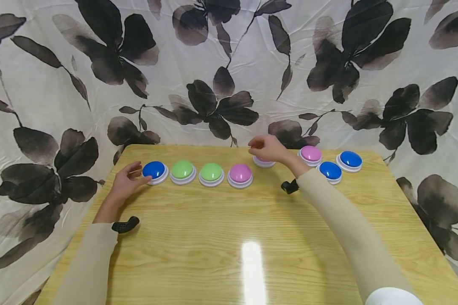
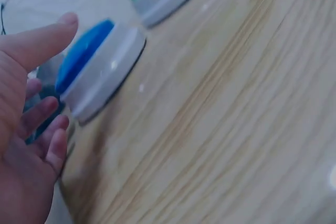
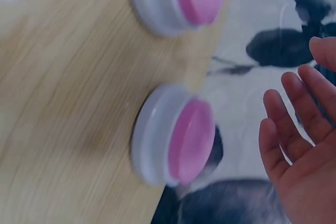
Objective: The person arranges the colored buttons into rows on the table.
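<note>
At the left end of a row of push buttons, my left hand (image 1: 127, 181) is beside a blue button (image 1: 153, 170) with a white base. Its fingers are loosely bent, and the thumb reaches the button's near side; whether it touches, I cannot tell. The left wrist view shows the thumb by the blue dome (image 2: 86, 56). My right hand (image 1: 269, 148) hovers over a pink button (image 1: 264, 164) and partly hides it. In the right wrist view its relaxed fingers hold nothing, apart from the pink button (image 3: 191, 140).
Between the hands stand two green buttons (image 1: 182, 169) and a pink button (image 1: 240, 173). Right of the right hand are another pink button (image 1: 310, 153) and two blue buttons (image 1: 350, 159). A floral cloth (image 1: 229, 55) hangs behind the wooden table (image 1: 198, 237).
</note>
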`<state>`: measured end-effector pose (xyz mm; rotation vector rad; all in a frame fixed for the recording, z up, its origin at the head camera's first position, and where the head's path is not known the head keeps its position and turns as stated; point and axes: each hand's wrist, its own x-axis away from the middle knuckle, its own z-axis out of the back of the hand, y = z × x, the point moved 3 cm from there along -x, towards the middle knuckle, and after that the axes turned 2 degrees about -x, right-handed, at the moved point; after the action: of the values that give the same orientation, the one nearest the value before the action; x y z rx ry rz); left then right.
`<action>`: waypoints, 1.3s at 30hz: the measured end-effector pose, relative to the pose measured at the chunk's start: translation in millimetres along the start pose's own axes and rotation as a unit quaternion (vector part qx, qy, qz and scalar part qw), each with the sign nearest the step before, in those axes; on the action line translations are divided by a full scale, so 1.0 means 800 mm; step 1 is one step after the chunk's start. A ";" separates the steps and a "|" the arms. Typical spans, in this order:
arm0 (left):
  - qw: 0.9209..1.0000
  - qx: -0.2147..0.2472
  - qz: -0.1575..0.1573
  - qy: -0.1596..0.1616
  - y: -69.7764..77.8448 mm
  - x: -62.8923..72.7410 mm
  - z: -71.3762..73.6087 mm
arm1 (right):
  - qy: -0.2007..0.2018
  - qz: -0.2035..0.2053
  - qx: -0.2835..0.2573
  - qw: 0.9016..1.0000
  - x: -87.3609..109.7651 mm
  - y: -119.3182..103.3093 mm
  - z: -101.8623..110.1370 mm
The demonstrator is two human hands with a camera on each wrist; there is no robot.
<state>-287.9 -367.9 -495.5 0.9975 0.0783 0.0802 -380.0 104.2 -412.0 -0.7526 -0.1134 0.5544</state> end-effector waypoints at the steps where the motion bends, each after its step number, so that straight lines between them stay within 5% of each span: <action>1: 1.000 0.006 -0.001 0.001 0.002 0.002 -0.001 | 0.007 -0.003 0.003 1.000 0.005 0.003 0.004; 12: 0.996 -0.015 -0.053 0.075 0.051 0.024 -0.002 | 0.083 -0.064 -0.066 0.992 0.047 0.051 0.020; 17: 0.995 -0.018 -0.093 0.039 0.076 0.034 -0.016 | 0.123 -0.089 -0.098 0.984 0.058 0.076 0.011; 26: 0.987 0.006 -0.158 -0.044 0.116 0.045 -0.071 | 0.160 -0.142 -0.158 0.964 0.067 0.114 -0.012; 39: 0.979 0.026 -0.158 -0.130 0.136 0.048 -0.137 | 0.178 -0.155 -0.176 0.956 0.062 0.136 -0.026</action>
<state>-264.3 -213.3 -464.4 1.0293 -0.0019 -0.3442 -379.0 181.7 -505.1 -1.1471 0.0073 0.0913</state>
